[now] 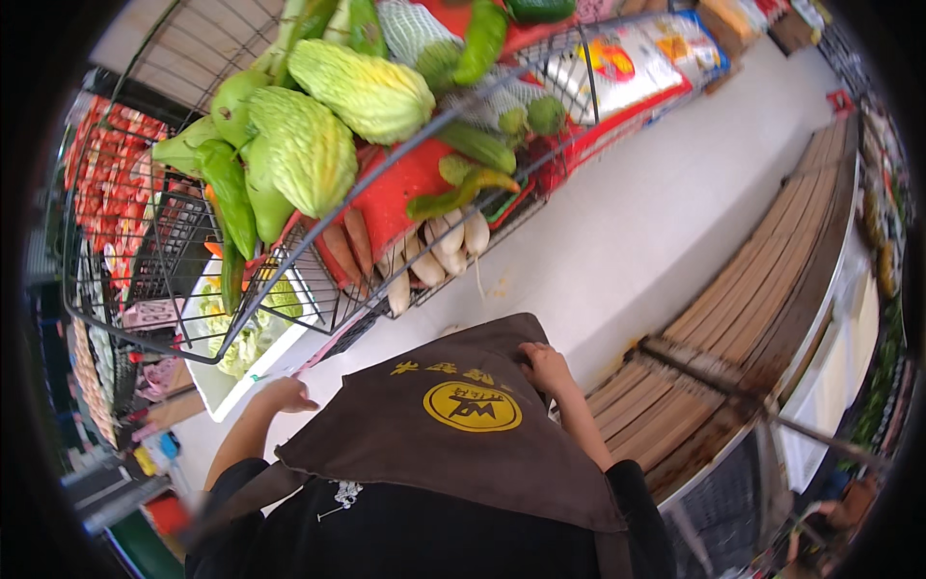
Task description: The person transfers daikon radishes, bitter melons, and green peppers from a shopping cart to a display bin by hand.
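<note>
My left hand (288, 396) is beside a white foam box (230, 396) holding leafy greens (242, 344). Its fingers are partly hidden, and I cannot tell whether they touch the box. My right hand (546, 369) rests at the edge of the brown apron (376, 427) on my body, fingers bent; whether it grips the cloth is unclear. In front of me is a black wire basket (289, 250). In and behind its wires appear pale green bitter melons (304, 155), green peppers (228, 195), carrots (347, 242) and white radishes (434, 253).
Slatted wooden shelving (752, 246) with a metal edge runs along the right. Pale floor (651, 195) lies between it and the basket. Colourful plastic packages (622, 69) lie beyond the basket. Red packaged goods (116, 174) stand at the far left.
</note>
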`<state>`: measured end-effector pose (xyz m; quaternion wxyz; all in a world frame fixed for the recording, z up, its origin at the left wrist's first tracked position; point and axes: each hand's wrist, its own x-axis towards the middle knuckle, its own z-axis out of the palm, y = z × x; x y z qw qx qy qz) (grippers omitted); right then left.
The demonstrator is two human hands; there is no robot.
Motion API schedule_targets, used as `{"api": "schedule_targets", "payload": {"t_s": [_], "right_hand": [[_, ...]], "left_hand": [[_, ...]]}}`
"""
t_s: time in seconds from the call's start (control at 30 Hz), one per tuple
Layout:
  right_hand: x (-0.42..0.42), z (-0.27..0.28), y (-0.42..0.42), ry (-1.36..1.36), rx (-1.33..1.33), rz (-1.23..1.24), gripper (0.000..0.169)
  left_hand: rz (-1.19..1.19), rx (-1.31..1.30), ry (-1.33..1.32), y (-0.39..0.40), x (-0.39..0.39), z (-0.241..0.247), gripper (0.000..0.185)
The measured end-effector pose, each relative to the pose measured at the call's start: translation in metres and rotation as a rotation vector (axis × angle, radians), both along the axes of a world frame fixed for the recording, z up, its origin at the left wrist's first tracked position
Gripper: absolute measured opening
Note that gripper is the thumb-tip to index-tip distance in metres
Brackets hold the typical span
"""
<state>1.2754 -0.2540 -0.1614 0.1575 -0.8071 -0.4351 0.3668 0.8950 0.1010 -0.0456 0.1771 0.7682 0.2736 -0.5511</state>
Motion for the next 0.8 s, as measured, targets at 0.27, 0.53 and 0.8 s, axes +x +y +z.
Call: {"api": "schedule_targets", "payload": {"t_s": [0.27,0.53,0.8], "right_hand": [[0.172,-0.006,0.078,-0.155,-0.099,0.6,0.023],[0.226,-0.016,0.113,0.092,-0.466,1.313,0.018],[0.211,-0.139,0.093,0.084,-0.357,1.163,0.022]], "left_hand": [[0.825,-0.315,-0.233,-0.079,0.09,-0.127,0.032],[2.081,-0.049,-1.088,-0.268,0.293,-0.189,0.04],[2.867,0.38,-1.109,-0.408,0.333,-0.243,0.035]]}}
